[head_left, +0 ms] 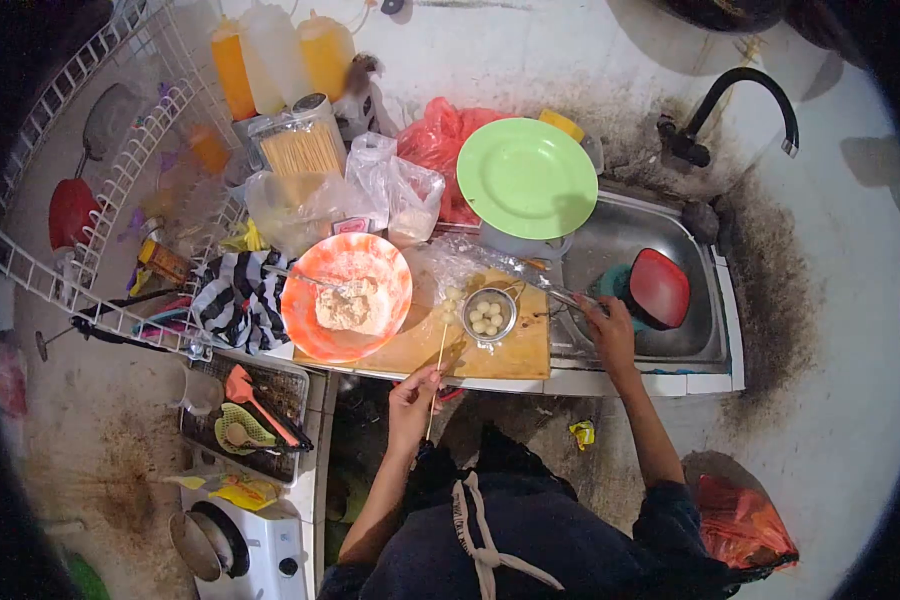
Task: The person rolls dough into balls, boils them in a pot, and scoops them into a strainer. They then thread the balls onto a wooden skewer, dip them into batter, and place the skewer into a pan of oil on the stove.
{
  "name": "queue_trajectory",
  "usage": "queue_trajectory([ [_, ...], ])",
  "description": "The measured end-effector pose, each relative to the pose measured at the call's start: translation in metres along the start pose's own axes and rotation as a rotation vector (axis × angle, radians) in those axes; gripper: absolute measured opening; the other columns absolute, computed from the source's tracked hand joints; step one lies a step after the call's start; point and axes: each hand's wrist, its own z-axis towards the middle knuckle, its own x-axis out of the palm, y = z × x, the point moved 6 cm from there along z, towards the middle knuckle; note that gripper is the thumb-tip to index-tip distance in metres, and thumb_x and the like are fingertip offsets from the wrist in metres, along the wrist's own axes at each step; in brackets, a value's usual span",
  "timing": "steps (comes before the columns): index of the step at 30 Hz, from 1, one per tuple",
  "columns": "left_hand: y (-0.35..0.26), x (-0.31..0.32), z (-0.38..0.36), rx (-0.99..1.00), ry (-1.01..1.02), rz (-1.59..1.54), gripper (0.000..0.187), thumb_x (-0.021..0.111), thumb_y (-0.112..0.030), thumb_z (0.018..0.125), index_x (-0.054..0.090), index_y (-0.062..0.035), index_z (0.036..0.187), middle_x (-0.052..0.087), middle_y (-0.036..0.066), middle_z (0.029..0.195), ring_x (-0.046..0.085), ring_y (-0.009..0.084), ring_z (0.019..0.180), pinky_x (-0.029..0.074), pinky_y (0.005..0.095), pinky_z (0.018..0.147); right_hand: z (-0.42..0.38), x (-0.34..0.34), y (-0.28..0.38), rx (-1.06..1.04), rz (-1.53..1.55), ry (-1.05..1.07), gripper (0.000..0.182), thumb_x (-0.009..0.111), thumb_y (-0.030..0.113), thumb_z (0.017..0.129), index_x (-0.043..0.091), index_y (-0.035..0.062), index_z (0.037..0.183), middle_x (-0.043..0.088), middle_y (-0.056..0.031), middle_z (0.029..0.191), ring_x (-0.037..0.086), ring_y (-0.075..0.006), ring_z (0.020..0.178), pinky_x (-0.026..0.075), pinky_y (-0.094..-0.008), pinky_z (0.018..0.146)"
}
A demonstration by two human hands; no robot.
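My left hand [413, 408] pinches a thin wooden skewer [442, 350] at the front edge of the wooden board [528, 355]. The skewer's upper end is near some pale round balls in clear plastic. Right of them, a small metal bowl [489, 315] holds several pale balls. My right hand [607, 328] is at the left edge of the sink, its fingers bent round the end of a long metallic-looking utensil [560, 293]. An orange and white bowl [346, 297] with floury dough and a spoon is on the board's left part.
A green plate [527, 178] rests on a container behind the board. The metal sink [685, 350] holds a red bowl [659, 288] under a black faucet [740, 85]. Skewers [303, 150] stand in a container at the back. A utensil tray [295, 385] and stove [270, 545] are lower left.
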Motion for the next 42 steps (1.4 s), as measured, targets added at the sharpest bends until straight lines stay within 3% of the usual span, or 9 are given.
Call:
queue_trajectory([
  [11,-0.001,0.018,-0.006,0.034,-0.042,-0.053,0.028,0.057,-0.018,0.086,0.058,-0.0021,0.109,0.058,0.001,0.084,0.052,0.0047,0.063,0.047,0.0199,0.060,0.003,0.013,0.020,-0.042,0.064,0.216,0.055,0.059,0.009,0.076,0.044,0.0231,0.127,0.052,-0.0124,0.099,0.054,-0.0298,0.088,0.042,-0.0399,0.072],
  [20,-0.015,0.035,-0.031,0.224,-0.193,0.119,0.022,0.061,-0.007,0.082,0.061,0.0010,0.103,0.053,0.002,0.082,0.052,0.0043,0.064,0.050,0.0190,0.059,0.011,0.008,0.017,0.004,0.231,0.348,0.049,0.063,0.015,0.076,0.049,0.0153,0.122,0.054,-0.0114,0.102,0.052,-0.0291,0.093,0.038,-0.0395,0.080],
  [23,-0.007,0.031,-0.044,0.197,-0.251,-0.007,0.021,0.061,-0.005,0.082,0.062,0.0004,0.101,0.052,0.002,0.082,0.055,0.0062,0.065,0.049,0.0192,0.059,0.016,-0.016,0.030,-0.023,0.063,0.032,0.042,0.063,0.014,0.076,0.054,0.0117,0.116,0.054,-0.0127,0.105,0.050,-0.0308,0.097,0.035,-0.0400,0.086],
  [26,-0.002,0.018,-0.065,0.232,-0.323,-0.083,0.021,0.061,-0.006,0.081,0.061,-0.0003,0.102,0.053,0.002,0.083,0.057,0.0071,0.068,0.049,0.0188,0.058,0.012,-0.031,0.061,0.087,0.346,-0.090,0.034,0.063,0.011,0.075,0.058,0.0077,0.108,0.055,-0.0141,0.103,0.047,-0.0317,0.101,0.033,-0.0408,0.089],
  [27,0.000,0.012,-0.072,0.236,-0.344,-0.119,0.023,0.062,-0.006,0.081,0.061,0.0000,0.103,0.053,0.002,0.084,0.057,0.0073,0.068,0.049,0.0189,0.058,0.007,-0.027,0.081,0.110,0.587,-0.044,0.022,0.062,0.009,0.076,0.060,0.0038,0.097,0.057,-0.0134,0.092,0.051,-0.0289,0.092,0.037,-0.0384,0.085],
  [30,0.003,-0.013,-0.105,0.238,-0.471,-0.184,0.024,0.063,-0.007,0.080,0.060,0.0005,0.103,0.054,0.002,0.085,0.059,0.0087,0.070,0.050,0.0199,0.061,-0.007,-0.027,0.192,-0.105,0.978,0.401,0.008,0.063,0.008,0.076,0.061,0.0021,0.081,0.060,-0.0091,0.074,0.057,-0.0208,0.069,0.045,-0.0299,0.065],
  [34,0.007,-0.057,-0.172,0.309,-0.706,-0.217,0.024,0.064,-0.006,0.079,0.061,0.0011,0.102,0.055,0.002,0.085,0.059,0.0083,0.072,0.049,0.0199,0.062,-0.076,-0.007,0.289,-0.247,1.096,0.890,0.018,0.066,0.013,0.076,0.063,0.0021,0.090,0.064,-0.0098,0.082,0.062,-0.0184,0.071,0.048,-0.0276,0.067],
  [42,0.059,-0.137,-0.372,0.362,-1.100,-0.330,0.026,0.064,-0.007,0.079,0.059,0.0018,0.104,0.057,0.002,0.085,0.058,0.0078,0.073,0.051,0.0220,0.065,-0.230,-0.016,0.423,-0.624,1.042,1.460,0.024,0.062,0.013,0.080,0.063,0.0044,0.102,0.067,-0.0075,0.081,0.063,-0.0123,0.069,0.049,-0.0251,0.065],
])
